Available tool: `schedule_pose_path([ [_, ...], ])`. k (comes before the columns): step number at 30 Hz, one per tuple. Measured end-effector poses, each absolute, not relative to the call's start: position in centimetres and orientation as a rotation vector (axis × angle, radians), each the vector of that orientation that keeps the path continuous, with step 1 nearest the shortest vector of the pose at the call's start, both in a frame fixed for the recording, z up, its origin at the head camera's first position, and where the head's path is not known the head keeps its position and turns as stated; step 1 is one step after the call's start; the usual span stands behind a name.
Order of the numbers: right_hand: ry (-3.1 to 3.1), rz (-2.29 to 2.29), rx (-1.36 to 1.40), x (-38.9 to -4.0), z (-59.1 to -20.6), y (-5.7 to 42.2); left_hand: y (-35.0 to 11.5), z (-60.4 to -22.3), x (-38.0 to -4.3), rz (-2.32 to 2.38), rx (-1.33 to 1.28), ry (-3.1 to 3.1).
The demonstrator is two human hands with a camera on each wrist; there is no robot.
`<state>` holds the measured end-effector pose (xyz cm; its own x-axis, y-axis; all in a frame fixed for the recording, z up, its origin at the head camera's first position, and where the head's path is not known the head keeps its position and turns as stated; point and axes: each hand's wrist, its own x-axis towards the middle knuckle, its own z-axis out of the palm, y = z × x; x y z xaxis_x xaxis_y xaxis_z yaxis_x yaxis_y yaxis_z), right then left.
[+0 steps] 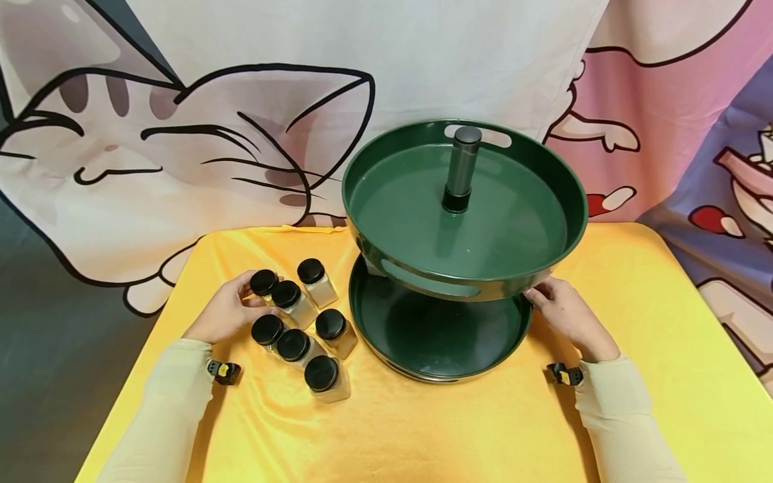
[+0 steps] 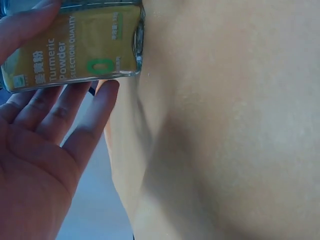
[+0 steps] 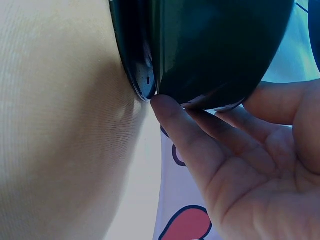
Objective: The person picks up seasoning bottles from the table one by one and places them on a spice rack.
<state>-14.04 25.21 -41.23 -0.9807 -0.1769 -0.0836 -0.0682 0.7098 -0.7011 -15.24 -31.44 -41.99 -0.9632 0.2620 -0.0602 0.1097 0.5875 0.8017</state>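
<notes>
My left hand [image 1: 226,310] holds a turmeric powder jar [image 2: 95,47], its thumb on one face and fingers along the opposite one. The same black-lidded jar [image 1: 264,282] stands at the far left of the jar group in the head view. My right hand [image 1: 564,310] is at the right side of a two-tier green round tray. Its thumb and fingers grip the lower tier's wall [image 3: 210,55], with the index fingertip down by the base. The upper tier [image 1: 386,228], with a dark central handle [image 1: 461,171], partly hides the lower tier [image 1: 435,355].
Several more square spice jars with black lids, among them a front jar [image 1: 326,379], stand close together left of the tray. A small pale thing [image 1: 373,268] shows at the lower tier's back left. A yellow cloth [image 1: 423,429] covers the table; a cartoon curtain [image 1: 253,188] hangs behind.
</notes>
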Motion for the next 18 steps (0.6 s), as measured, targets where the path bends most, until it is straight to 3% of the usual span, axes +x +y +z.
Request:
schedule_pose_path([
  [18, 2.77, -1.135, -0.174, -14.02, -41.25, 25.11, -31.9, -41.02, -14.46, 1.168, 0.201, 2.814],
])
